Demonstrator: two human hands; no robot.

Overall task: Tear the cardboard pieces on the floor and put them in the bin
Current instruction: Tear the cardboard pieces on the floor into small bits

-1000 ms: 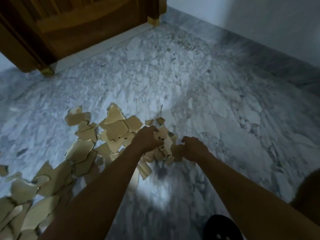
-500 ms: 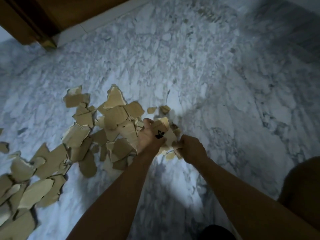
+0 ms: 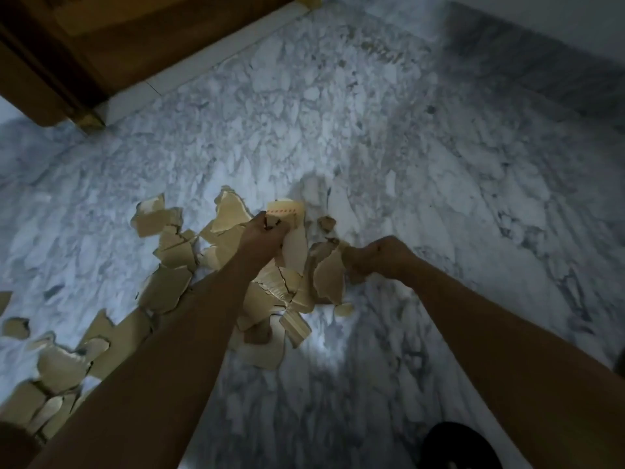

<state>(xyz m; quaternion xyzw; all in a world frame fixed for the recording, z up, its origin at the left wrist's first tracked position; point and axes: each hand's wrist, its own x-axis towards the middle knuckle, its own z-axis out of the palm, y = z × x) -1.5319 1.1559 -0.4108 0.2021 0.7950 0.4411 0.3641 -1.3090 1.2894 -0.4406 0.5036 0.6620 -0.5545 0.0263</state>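
Note:
Several torn tan cardboard pieces (image 3: 165,289) lie scattered over the marble floor from the middle to the lower left. My left hand (image 3: 262,236) grips a bunch of cardboard pieces (image 3: 285,211) above the pile; the top piece shows a row of red marks. My right hand (image 3: 378,258), a little to the right, pinches the edge of a larger torn piece (image 3: 326,279) that hangs down from it. No bin is in view.
A wooden door and frame (image 3: 101,38) fill the upper left, with a pale threshold strip (image 3: 209,52) below. A wall skirting (image 3: 541,72) runs along the upper right. A dark round object (image 3: 456,445) sits at the bottom edge. Grey-white marble floor (image 3: 406,164) spreads to the right.
My hands have drawn apart: the left has lifted with its bunch of pieces, and the right now holds a separate larger piece. The camera has tilted back up.

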